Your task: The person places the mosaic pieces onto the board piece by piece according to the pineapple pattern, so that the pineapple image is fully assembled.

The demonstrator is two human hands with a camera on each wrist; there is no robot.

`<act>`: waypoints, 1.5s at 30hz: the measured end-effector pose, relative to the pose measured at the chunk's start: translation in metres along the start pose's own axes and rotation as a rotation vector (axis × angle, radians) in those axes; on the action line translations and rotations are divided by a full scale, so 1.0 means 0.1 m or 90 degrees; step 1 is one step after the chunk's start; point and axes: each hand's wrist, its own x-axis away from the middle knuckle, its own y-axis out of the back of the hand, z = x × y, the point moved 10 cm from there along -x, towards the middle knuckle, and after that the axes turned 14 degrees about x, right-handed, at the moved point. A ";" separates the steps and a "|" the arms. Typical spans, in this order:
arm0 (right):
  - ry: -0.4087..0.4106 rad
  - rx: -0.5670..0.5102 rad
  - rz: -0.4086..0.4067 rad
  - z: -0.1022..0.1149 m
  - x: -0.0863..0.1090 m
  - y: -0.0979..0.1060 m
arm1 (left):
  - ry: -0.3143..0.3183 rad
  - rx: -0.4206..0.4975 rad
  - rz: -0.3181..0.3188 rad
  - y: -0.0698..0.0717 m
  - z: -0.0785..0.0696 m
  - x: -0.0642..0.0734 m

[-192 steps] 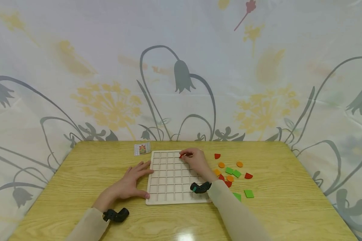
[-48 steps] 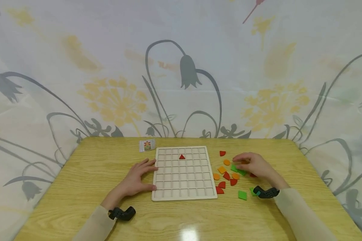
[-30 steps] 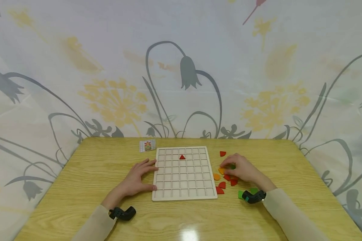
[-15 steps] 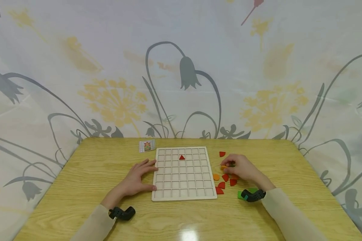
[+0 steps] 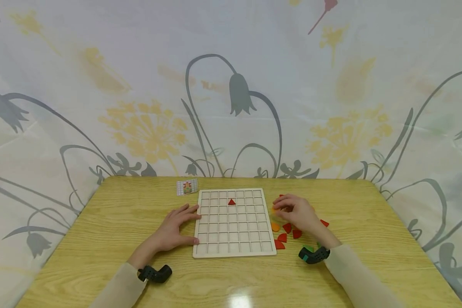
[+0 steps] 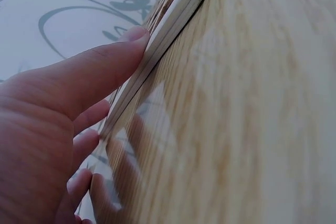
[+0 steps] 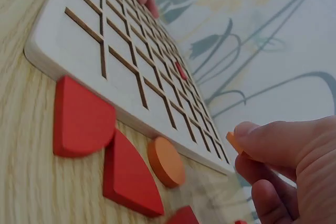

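Note:
My right hand (image 5: 298,214) pinches an orange square tile (image 7: 234,141) between thumb and fingertip, held up just off the right edge of the white gridded board (image 5: 234,257). Most of that tile is covered by the fingers. On the board, near the top, a red triangular tile (image 5: 232,202) sits in one cell. My left hand (image 5: 168,231) lies along the left side of the board with its fingers extended; the thumb (image 6: 113,64) touches the board's rim in the left wrist view.
Right of the board lie red quarter-round tiles (image 5: 279,244), an orange disc (image 5: 275,227) and a green tile (image 5: 308,248). My right hand and wrist hide others. A small printed pattern card (image 5: 187,187) lies behind the board's upper left corner. A patterned cloth hangs beyond the table.
The red triangle went from my right hand onto the board. My right hand then moved to the loose tiles, picked up the orange square and shifted left towards the board. My left hand stays.

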 end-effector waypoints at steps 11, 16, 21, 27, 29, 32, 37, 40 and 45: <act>-0.013 -0.045 -0.014 0.14 -0.09 -0.16 | -0.003 0.002 0.000 -0.01 0.01 0.00; -0.029 -0.049 -0.012 0.19 -0.18 -0.31 | -0.007 0.003 -0.004 0.00 0.00 0.00; -0.028 -0.033 -0.007 0.27 -0.31 -0.49 | -0.007 -0.005 -0.001 -0.01 0.02 0.00; -0.014 -0.056 -0.017 0.40 -0.42 -0.65 | 0.002 -0.002 0.000 -0.02 0.05 0.01; -0.018 -0.066 -0.015 0.42 -0.45 -0.69 | 0.000 -0.004 0.002 -0.01 0.04 0.01; -0.023 -0.079 -0.012 0.45 -0.48 -0.75 | 0.000 -0.002 0.004 -0.01 0.03 0.01; -0.038 -0.098 -0.014 0.48 -0.53 -0.81 | 0.000 0.000 0.005 0.00 0.01 0.01; -0.059 -0.110 -0.013 0.44 -0.54 -0.84 | 0.001 0.001 0.006 0.00 0.01 0.01; -0.073 -0.131 -0.023 0.40 -0.52 -0.84 | 0.002 0.001 0.007 -0.01 0.02 0.01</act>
